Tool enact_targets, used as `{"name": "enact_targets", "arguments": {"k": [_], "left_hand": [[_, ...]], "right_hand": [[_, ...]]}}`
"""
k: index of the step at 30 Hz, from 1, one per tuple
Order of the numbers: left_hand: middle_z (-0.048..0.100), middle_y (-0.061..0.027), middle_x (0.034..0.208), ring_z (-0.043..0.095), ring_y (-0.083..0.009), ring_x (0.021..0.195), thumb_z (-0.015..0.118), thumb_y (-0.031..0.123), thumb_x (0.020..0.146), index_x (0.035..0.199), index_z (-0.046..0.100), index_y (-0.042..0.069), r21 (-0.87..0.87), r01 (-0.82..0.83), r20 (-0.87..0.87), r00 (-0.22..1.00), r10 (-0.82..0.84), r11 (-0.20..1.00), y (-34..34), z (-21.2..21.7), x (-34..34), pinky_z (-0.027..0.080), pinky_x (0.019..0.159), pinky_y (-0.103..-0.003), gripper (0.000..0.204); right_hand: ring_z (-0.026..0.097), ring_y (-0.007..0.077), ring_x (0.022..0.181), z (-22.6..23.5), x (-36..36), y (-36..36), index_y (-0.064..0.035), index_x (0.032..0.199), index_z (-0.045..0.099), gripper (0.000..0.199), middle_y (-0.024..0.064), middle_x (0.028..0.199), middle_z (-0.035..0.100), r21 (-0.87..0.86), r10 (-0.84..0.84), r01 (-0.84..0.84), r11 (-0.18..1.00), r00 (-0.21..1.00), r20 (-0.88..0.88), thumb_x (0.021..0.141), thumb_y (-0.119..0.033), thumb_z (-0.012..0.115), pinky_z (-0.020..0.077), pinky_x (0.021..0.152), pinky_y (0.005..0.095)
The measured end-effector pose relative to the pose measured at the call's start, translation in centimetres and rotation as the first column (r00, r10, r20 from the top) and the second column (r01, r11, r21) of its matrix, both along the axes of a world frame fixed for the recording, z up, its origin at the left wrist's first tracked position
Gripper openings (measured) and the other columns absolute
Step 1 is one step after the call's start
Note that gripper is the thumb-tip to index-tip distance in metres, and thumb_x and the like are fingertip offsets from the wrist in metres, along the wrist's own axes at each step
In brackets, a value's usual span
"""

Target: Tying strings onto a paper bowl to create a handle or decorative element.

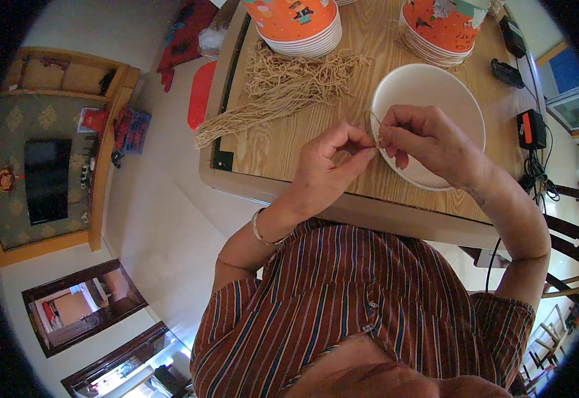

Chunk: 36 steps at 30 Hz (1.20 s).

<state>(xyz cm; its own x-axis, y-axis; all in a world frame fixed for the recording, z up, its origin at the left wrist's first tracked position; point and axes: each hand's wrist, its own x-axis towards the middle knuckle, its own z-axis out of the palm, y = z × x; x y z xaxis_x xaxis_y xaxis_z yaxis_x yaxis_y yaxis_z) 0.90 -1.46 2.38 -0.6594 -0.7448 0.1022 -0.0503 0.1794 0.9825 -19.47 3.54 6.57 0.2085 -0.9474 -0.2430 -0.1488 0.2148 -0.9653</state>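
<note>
Currently working thin strand point(375, 117): left hand point(330, 164), right hand point(433, 140) both pinched tight, apparently on it; next move calls for steadiness.

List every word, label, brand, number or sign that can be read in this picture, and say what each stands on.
Right-hand stack of orange tubs: dark lettering near the lower edge; I won't copy its wording.
Left-hand stack of orange tubs: small pictures; any writing is too small to read.
Black and orange box: any print is too small to read.
White tub: none visible inside.
</note>
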Motion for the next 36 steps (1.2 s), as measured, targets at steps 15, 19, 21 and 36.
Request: {"name": "enact_targets", "arguments": {"k": [15, 19, 21, 36], "left_hand": [[0.058, -0.0011, 0.089, 0.056, -0.007, 0.081, 0.059, 0.0, 0.091, 0.096, 0.054, 0.002, 0.023, -0.033, -0.029, 0.999, 0.034, 0.999, 0.4, -1.0, 0.3, 0.049, 0.075, -0.023, 0.008], [0.058, -0.0012, 0.091, 0.057, -0.0077, 0.084, 0.061, 0.003, 0.091, 0.101, 0.054, 0.002, 0.088, -0.022, -0.035, 0.999, 0.025, 0.996, 0.5, -1.1, 0.3, 0.049, 0.077, -0.023, 0.013], [0.059, -0.0021, 0.096, 0.057, -0.0086, 0.088, 0.063, 0.003, 0.09, 0.107, 0.054, 0.002, 0.063, -0.048, -0.082, 0.995, 0.053, 0.997, 0.7, -0.5, 0.1, 0.049, 0.079, -0.024, 0.019], [0.057, -0.0043, 0.09, 0.057, -0.0117, 0.083, 0.064, -0.003, 0.085, 0.096, 0.058, 0.002, 0.007, -0.062, -0.132, 0.989, 0.062, 0.998, 0.6, -1.6, -0.5, 0.048, 0.075, -0.026, 0.013]], "right_hand": [[0.055, 0.0076, 0.064, 0.0, -0.2, -0.2, 0.0017, 0.087, 0.063, 0.026, 0.0014, 0.071, 0.06, -0.09, -0.011, 0.009, 0.996, 1.0, -0.029, 0.096, -0.021, 0.055, 0.0462, 0.06, 0.0241], [0.055, 0.0076, 0.064, 0.2, -0.2, -0.4, 0.0017, 0.087, 0.063, 0.026, 0.0015, 0.071, 0.06, -0.089, -0.01, 0.005, 0.996, 0.999, -0.049, 0.096, -0.021, 0.055, 0.0463, 0.06, 0.0241], [0.056, 0.0076, 0.064, 0.1, -0.3, -0.4, 0.0017, 0.086, 0.063, 0.026, 0.0016, 0.071, 0.06, -0.089, -0.005, 0.0, 0.996, 0.998, -0.058, 0.096, -0.021, 0.055, 0.0463, 0.06, 0.0241], [0.056, 0.009, 0.07, 0.0, -0.4, -0.6, -0.0011, 0.089, 0.057, 0.015, 0.003, 0.08, 0.06, -0.006, 0.037, -0.038, 0.999, 0.999, -0.01, 0.095, -0.014, 0.052, 0.0469, 0.065, 0.0231]]}}
